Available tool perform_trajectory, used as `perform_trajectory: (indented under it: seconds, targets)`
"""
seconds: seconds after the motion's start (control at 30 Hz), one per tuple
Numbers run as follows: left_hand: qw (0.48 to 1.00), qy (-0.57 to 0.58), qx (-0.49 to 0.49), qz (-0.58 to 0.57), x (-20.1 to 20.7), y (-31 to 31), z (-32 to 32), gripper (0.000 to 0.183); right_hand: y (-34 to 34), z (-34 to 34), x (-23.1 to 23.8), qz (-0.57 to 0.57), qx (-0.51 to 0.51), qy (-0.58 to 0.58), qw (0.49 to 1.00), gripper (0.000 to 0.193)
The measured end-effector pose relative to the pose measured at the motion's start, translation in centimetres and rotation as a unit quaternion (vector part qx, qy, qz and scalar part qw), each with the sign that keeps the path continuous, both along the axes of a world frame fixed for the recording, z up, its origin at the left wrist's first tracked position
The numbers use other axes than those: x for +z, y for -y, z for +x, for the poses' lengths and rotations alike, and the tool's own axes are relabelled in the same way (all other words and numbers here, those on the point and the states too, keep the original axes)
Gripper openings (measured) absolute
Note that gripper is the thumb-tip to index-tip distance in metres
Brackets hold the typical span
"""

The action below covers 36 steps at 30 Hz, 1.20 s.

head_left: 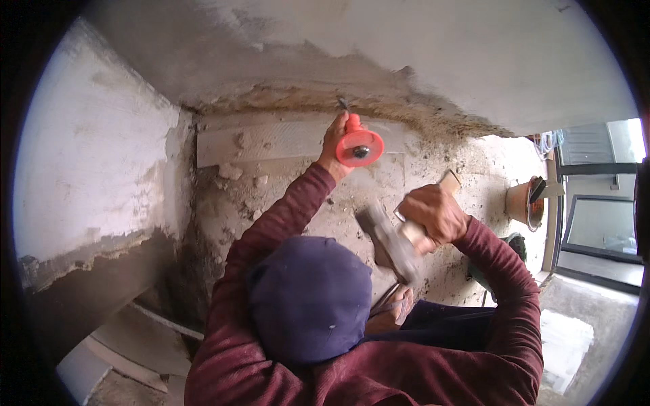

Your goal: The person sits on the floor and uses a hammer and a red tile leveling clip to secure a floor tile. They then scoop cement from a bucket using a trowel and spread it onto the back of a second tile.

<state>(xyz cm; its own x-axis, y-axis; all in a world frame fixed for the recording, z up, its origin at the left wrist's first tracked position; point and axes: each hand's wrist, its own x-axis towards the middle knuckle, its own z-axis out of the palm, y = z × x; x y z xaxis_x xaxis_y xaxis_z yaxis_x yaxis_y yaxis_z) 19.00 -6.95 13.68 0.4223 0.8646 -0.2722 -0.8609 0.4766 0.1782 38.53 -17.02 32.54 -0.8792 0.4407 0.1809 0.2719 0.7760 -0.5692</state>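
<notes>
My left hand [332, 145] is closed around a chisel [371, 143] with a round red hand guard. Its dark tip reaches to the rough, chipped strip [325, 103] along the foot of the far wall. The struck end of the chisel shows in the middle of the guard, facing back toward me. My right hand [437, 211] grips the pale wooden handle of a club hammer [387, 238]. The hammer's grey head is smeared by motion, below and to the right of the chisel and apart from it. Both forearms are in maroon sleeves.
A pale board [271, 143] lies on the floor along the far wall, with plaster chunks [230, 171] beside it. At right stand an orange bucket [520, 203] and a dark green tub [518, 245], partly behind my arm. Framed panels [599, 223] stand beyond. A wall [101, 149] closes the left.
</notes>
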Motion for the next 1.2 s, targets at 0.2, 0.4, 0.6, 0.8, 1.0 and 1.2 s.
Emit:
perform_trajectory:
  seconds: [0.2, 0.4, 0.6, 0.8, 1.0, 1.2]
  targets:
    - [1.000, -0.025, 0.002, 0.011, -0.2, -0.2, 0.4, 0.036, -0.9, -0.4, -0.5, -0.069, -0.211, 0.156, 0.963, 0.064]
    - [0.999, -0.025, 0.014, -0.039, 0.2, -0.1, 0.6, 0.035, -0.7, -0.6, -0.3, 0.019, 0.051, -0.034, 0.998, 0.065]
    - [0.999, 0.000, -0.011, -0.052, -0.7, -0.2, 0.8, 0.030, -0.5, -1.2, 0.2, -0.131, -0.186, 0.117, 0.967, 0.072]
    - [0.999, -0.016, 0.024, -0.037, -1.1, -0.9, 0.3, 0.026, -1.1, -0.8, -1.1, -0.104, -0.246, 0.127, 0.955, 0.070]
    - [0.990, -0.114, -0.045, -0.076, -0.4, 1.6, 0.2, 0.032, 2.4, 0.0, 0.1, -0.196, -0.198, 0.128, 0.952, 0.055]
    - [0.994, -0.105, -0.030, 0.012, -0.7, 2.5, 0.2, 0.032, 4.2, 1.4, 0.1, -0.044, -0.138, 0.110, 0.983, 0.049]
